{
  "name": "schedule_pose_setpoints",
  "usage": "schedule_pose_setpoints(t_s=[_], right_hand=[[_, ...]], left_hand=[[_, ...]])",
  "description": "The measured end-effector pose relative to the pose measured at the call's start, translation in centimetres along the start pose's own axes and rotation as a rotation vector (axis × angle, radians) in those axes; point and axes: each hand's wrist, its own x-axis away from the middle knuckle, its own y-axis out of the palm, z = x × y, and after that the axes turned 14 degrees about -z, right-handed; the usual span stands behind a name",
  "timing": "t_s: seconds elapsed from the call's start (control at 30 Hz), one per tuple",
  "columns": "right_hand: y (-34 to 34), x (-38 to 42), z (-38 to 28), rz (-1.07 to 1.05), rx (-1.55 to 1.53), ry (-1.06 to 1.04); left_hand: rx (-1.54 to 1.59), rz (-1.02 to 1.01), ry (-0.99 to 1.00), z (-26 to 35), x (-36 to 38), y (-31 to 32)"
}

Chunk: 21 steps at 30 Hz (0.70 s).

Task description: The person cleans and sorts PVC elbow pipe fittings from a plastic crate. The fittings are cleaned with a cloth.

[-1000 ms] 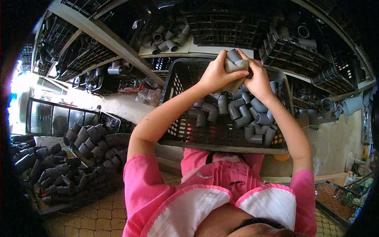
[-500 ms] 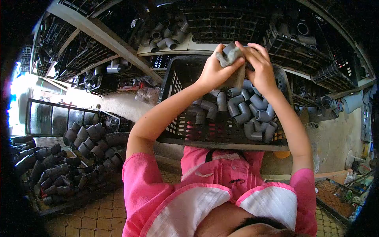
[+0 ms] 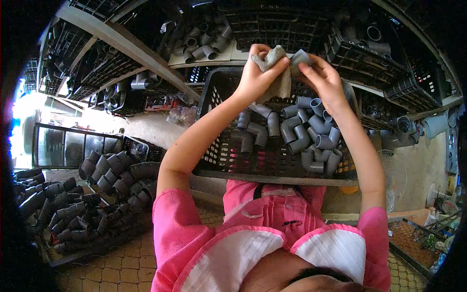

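My left hand [image 3: 260, 73] is closed around a grey-green cloth [image 3: 279, 86], whose loose end hangs below the fingers. Just to its right, my right hand [image 3: 325, 82] grips a grey plastic pipe elbow [image 3: 300, 58] between thumb and fingers. Both hands are raised over the far side of a black perforated crate [image 3: 228, 171]. Inside that crate lie several grey pipe elbows [image 3: 294, 134], mostly in its middle and right part. Whether the cloth still touches the held elbow is hard to make out.
Shelves with black crates [image 3: 277, 29] stand behind, one shelf holding loose grey fittings [image 3: 206, 44]. To the left, a large pile of dark pipe fittings [image 3: 78, 209] sits low down. A shallow tray [image 3: 413, 243] is at the lower right.
My hands have moved apart: the left, with the cloth, shifted slightly left, and the right drew the pipe elbow out to the right, away from the cloth.
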Motion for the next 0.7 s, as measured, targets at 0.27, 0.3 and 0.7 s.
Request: schedule_pose_setpoints(t_s=[0.27,0.3,0.7], right_hand=[[1.9,-0.2,2.5,-0.010,0.472,-0.250],[1.8,-0.2,2.8,0.012,0.736,-0.323],[1.7,0.1,2.4,-0.152,1.099,-0.509]], left_hand=[[0.008,-0.029,-0.248,-4.8,-1.3,-0.3],[0.032,-0.002,-0.321,-4.9,-1.4,-0.5],[0.080,-0.365,-0.162,-2.9,-1.2,-3.3]])
